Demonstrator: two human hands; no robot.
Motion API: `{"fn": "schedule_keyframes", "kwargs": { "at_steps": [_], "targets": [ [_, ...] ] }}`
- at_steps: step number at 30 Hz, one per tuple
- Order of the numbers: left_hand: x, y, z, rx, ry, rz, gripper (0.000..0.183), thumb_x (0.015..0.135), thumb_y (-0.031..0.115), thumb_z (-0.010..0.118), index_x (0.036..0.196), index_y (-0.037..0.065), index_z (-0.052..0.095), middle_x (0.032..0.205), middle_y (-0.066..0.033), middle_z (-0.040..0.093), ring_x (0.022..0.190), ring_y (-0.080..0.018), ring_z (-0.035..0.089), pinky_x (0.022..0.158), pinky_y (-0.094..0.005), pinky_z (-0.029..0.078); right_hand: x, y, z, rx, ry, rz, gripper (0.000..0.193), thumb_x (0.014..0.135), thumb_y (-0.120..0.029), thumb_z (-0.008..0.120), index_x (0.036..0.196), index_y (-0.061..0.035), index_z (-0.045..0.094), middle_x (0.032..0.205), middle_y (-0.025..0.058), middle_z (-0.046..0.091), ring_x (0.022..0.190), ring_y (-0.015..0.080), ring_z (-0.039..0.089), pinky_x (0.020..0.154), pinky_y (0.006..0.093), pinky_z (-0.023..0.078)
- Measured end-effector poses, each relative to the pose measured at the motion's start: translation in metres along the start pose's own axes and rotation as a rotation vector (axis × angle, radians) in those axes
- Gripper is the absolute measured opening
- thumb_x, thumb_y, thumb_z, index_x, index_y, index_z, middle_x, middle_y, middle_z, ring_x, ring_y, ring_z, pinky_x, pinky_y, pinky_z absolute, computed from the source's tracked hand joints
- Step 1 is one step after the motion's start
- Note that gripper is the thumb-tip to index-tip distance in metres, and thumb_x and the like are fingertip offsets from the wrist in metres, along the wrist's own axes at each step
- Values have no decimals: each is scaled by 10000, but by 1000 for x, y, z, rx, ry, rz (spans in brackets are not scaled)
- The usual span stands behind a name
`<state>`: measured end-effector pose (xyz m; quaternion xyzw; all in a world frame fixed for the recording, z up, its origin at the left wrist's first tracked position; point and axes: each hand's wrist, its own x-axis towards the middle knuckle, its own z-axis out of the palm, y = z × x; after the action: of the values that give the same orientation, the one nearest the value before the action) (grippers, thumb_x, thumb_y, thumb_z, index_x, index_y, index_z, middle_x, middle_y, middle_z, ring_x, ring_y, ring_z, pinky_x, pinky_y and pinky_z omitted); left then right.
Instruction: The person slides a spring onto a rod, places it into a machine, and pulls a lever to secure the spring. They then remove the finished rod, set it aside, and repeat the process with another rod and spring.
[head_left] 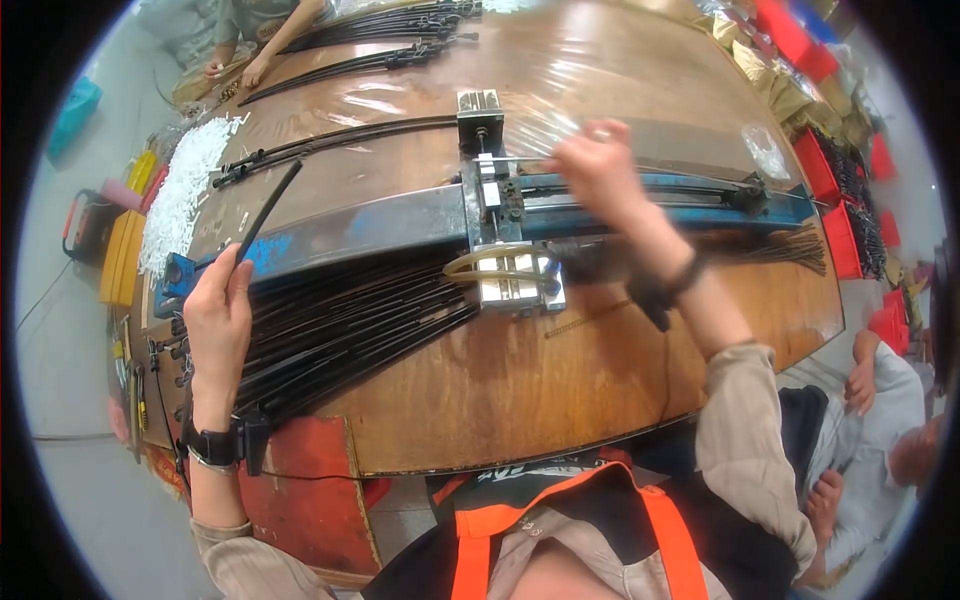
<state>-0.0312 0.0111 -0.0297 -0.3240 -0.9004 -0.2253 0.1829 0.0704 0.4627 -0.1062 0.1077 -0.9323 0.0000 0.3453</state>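
Observation:
My left hand (218,320) is closed around the lower end of a short black rod-like piece (268,212), which slants up over the end of a long blue metal beam (350,232). Past the middle of the bench, my right hand (600,165) is curled into a blurred fist beside a metal clamping fixture (489,195). A thin bar (525,158) runs from the fixture toward that fist; whether the fingers grip it is hidden. Below the beam lies a thick bundle of long black cables (350,320), close to my left hand.
White small tubes (185,190) are heaped on the bench's left edge. More black cables (385,62) lie at the far side, near another person's hands (255,72). Red bins (838,235) line the right edge, and another person sits at the lower right.

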Motion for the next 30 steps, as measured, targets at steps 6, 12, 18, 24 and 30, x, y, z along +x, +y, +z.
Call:
{"fn": "schedule_keyframes", "kwargs": {
  "at_steps": [6, 12, 18, 24, 30],
  "targets": [
    [31, 45, 78, 25, -89, 277, 139, 883, 160, 624, 1011, 116, 657, 796, -120, 622, 762, -317, 635, 636, -432, 513, -104, 91, -79, -255, -35, 254, 95, 826, -93, 639, 904, -118, 688, 852, 48, 695, 946, 260, 604, 949, 384, 365],
    [73, 87, 155, -130, -114, 465, 129, 882, 184, 610, 849, 63, 580, 761, -126, 593, 761, -337, 612, 667, -432, 501, -151, 134, -90, -259, -9, 279, 104, 846, -93, 660, 934, -40, 670, 852, 122, 643, 884, 299, 596, 847, 392, 448],
    [72, 86, 160, -138, -168, 373, 193, 893, 209, 615, 794, 49, 572, 751, -128, 590, 754, -346, 603, 670, -436, 492, -146, 132, -74, -169, 40, 337, 72, 878, -105, 654, 916, -45, 644, 807, 89, 583, 861, 282, 555, 823, 391, 419],
    [66, 85, 161, -293, -69, 336, 244, 890, 250, 633, 766, 44, 591, 751, -131, 593, 755, -358, 600, 670, -446, 486, -150, 128, -75, -172, 20, 387, 80, 877, -99, 658, 938, -49, 644, 851, 88, 603, 911, 277, 563, 861, 395, 426],
    [67, 90, 161, -249, -126, 341, 206, 900, 270, 619, 845, 71, 623, 775, -138, 609, 765, -360, 618, 660, -463, 496, -127, 73, -83, -169, 38, 296, 232, 900, -62, 621, 1128, -43, 663, 1128, 91, 667, 1120, 291, 562, 983, 380, 418]
  ]
}}
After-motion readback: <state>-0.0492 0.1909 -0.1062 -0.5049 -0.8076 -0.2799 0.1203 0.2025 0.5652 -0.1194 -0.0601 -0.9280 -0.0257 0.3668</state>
